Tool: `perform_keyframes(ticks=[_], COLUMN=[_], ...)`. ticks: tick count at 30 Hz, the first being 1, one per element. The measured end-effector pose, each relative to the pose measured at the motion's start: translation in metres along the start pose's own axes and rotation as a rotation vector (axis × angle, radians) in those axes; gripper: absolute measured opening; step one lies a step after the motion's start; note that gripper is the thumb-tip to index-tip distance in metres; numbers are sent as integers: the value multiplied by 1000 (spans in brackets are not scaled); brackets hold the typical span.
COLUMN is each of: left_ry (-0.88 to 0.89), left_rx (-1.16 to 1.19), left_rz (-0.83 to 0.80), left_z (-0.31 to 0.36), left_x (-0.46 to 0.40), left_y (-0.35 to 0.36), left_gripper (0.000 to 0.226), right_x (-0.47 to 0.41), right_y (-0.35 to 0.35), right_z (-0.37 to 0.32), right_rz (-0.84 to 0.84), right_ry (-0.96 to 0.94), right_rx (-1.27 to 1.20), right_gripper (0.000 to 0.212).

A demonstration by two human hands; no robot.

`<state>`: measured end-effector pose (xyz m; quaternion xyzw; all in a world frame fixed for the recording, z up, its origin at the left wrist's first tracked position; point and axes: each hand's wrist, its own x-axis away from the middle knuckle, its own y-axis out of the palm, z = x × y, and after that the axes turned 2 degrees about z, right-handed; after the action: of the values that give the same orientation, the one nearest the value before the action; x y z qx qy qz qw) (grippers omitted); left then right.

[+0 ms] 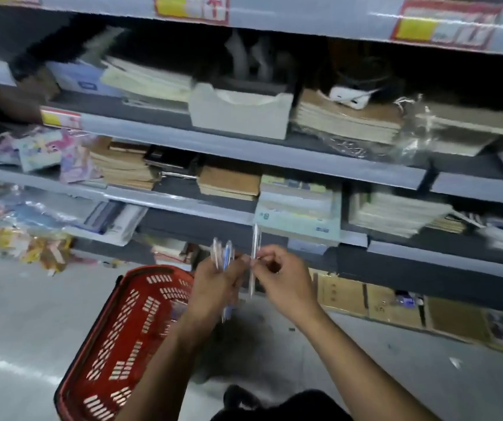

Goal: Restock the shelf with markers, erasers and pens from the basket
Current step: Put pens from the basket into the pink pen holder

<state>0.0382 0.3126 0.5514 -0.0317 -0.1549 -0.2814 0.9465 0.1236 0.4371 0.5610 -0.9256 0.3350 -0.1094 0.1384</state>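
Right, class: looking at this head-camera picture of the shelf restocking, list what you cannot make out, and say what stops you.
- Price labels, head view: print blurred and cut by the top edge.
- Pens in the left hand: motion blur hides their count.
- Red basket: the left forearm and the bottom edge hide most of its contents.
- Single pen pinched by the right hand: markings too blurred to read.

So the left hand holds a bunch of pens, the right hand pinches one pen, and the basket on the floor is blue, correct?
Not quite: the basket is red, as the head view shows. The rest holds: the left hand grips a bunch of pens, the right hand pinches one pen.
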Motion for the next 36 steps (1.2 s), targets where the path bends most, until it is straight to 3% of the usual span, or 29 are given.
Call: perform_keyframes(ticks=[16, 26, 36], left_ry=[35, 23, 107], left_rx=[-143, -195, -218], left_rz=[-382, -464, -475], left_z=[-4, -8, 41], left_x=[60, 70, 31], left_y=[317, 415, 499], left_gripper=[20, 18, 20], right_x=[101, 122, 60], right_y=[-308, -401, -481], right_z=[98, 127, 121], right_rz=[511, 637, 636], right_ry=[137, 155, 73], right_rx=[-180, -261, -236], right_gripper=[20, 17, 21])
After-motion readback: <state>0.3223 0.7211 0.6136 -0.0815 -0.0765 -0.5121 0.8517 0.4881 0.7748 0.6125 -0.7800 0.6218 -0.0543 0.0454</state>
